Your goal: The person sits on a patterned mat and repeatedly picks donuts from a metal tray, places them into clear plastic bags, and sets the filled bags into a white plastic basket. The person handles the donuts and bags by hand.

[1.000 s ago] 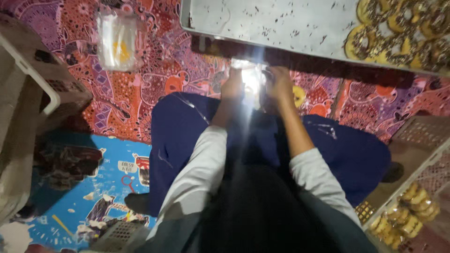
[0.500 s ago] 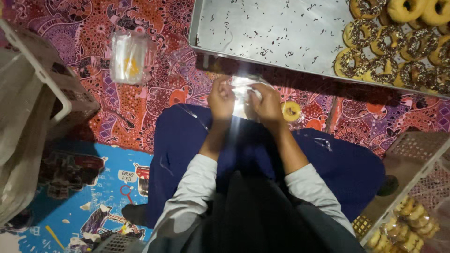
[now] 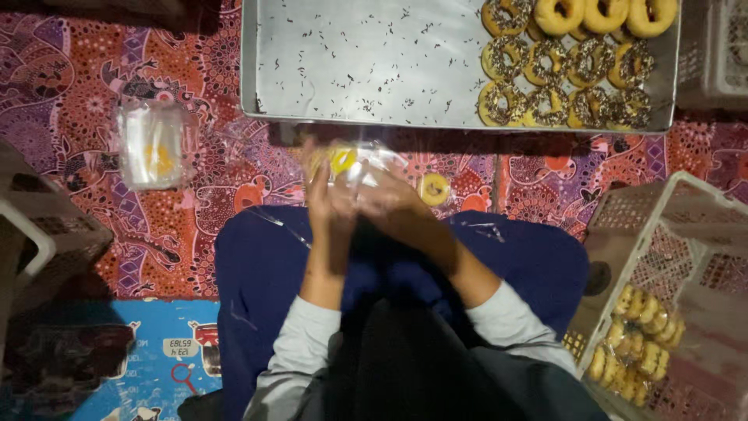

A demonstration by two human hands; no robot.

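— Hands first: what are they doing?

— Both are raised together over the lap. The left hand (image 3: pixel 326 204) and the right hand (image 3: pixel 389 201) pinch a clear plastic bag (image 3: pixel 351 162) between them, fingers curled closed on the film. A yellow ring shape shows through it, most likely a doughnut, though the picture is blurred there and the hands cover part of it.

— So that piece sits in the bag?

— It looks so, held just above the knees and in front of the tray's near edge. Whether the bag's mouth is closed cannot be told.

— What lies close by?

— A small roll of yellow tape (image 3: pixel 433 188) rests on the patterned mat (image 3: pixel 195 195), just beside the right hand. To the person's right a plastic crate (image 3: pixel 686 234) holds wrapped doughnuts (image 3: pixel 639 343), a modest heap at its bottom, which suggests a fair number are already packed.

— And on the left?

— A stack of clear bags (image 3: pixel 152 144) lies on the mat, well apart from the hands.

— Farther out?

— The metal tray (image 3: pixel 366 62) is mostly bare, scattered with dark sprinkles. Sprinkled doughnuts (image 3: pixel 561 82) fill only its far right corner, with a few plain doughnuts (image 3: pixel 600 14) behind them. By that showing, most of the tray has been emptied and roughly a dozen or more pieces remain unwrapped.
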